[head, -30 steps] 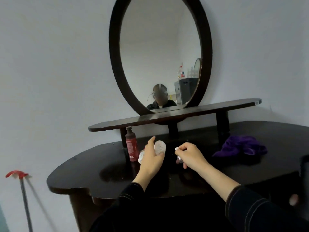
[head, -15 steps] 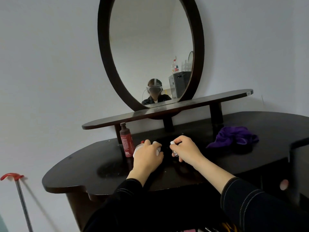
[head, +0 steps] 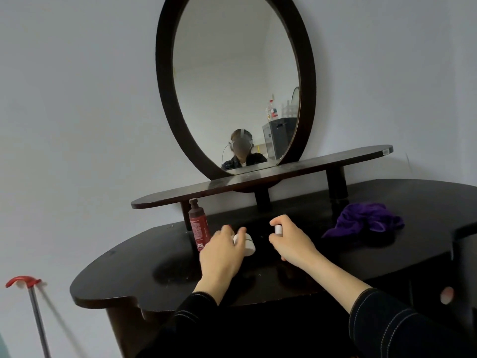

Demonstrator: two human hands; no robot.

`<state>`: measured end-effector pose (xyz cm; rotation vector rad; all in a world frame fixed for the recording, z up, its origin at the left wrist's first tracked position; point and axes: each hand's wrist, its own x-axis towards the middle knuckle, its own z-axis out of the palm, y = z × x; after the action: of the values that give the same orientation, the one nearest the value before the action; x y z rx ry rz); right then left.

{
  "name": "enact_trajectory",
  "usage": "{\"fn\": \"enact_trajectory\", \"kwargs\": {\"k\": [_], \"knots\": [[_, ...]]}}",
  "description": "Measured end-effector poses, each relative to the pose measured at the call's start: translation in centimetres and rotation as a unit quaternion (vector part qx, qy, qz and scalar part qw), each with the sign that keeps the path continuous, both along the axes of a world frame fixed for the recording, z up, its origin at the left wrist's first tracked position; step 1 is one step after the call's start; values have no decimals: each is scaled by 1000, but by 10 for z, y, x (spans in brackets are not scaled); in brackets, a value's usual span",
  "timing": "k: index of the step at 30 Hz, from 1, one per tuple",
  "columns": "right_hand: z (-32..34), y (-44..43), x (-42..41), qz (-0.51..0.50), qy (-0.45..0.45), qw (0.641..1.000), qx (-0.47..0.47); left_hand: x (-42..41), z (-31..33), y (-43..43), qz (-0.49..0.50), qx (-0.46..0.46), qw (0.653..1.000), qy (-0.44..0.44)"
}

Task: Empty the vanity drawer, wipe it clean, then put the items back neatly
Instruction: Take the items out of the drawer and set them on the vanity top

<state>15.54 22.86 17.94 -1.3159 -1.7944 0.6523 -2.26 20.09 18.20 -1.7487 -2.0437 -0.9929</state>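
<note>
White jar (head: 247,244) was gripped in left hand (head: 222,257), just right of red bottle (head: 198,228) (capped vial (head: 278,229) was pinched in right hand (head: 293,245)).

1. The dark vanity top (head: 124,270) carries a raised shelf (head: 322,165) on short posts.
2. A dark red bottle (head: 198,226) stands upright at its left, by the shelf's left post.
3. A crumpled purple cloth (head: 366,220) lies at the right.

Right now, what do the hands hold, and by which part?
The left hand grips a white round jar by its side; the right hand holds a small white-capped bottle below its cap.
</note>
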Motion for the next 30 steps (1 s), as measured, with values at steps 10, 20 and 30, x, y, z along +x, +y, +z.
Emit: {"fn": "enact_trajectory", "kwargs": {"k": [10,20,30], "knots": [[-2,-4,-22,-14,-258,964,68,-79,1,-3,-42,56,965,-253],[-2,38,-62,17,-288,953,93,-95,-4,23,-149,-20,908,-391],[-3,37,-43,-33,-164,985,49,-93,-2,8,-123,-3,911,-394]]}}
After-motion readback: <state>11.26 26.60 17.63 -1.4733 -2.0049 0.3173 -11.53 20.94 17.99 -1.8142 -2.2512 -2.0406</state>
